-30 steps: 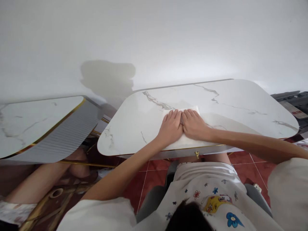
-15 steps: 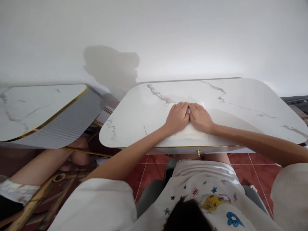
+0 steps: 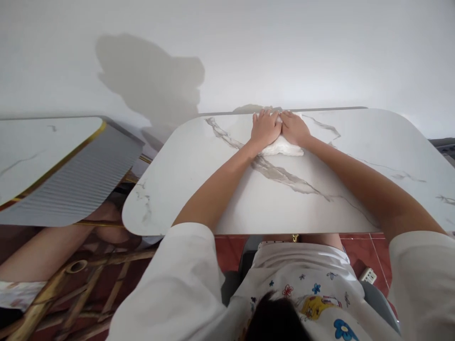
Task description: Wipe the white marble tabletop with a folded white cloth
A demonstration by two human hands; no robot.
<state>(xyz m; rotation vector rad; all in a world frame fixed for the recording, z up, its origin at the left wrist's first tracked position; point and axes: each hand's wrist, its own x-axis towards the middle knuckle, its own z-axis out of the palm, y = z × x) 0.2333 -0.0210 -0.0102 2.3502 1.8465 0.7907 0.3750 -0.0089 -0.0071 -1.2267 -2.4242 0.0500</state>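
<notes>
A soft white sheet, cloth or tissue, lies bunched on the marble-patterned white tabletop near its far edge. My left hand presses flat on its left side, fingers pointing at the wall. Beside it, my right hand lies flat on the sheet's right side. The two hands nearly meet at the fingertips. Both arms are stretched far forward over the table. Part of the sheet is hidden under the palms.
A white wall stands right behind the table. To the left is another marble-topped table with a ribbed grey side. Another person's leg and a wooden chair show below it. A power strip lies at lower right.
Both hands have slid away from me to the table's far edge, taking the white sheet along. The sheet was spread flatter before and is now more bunched.
</notes>
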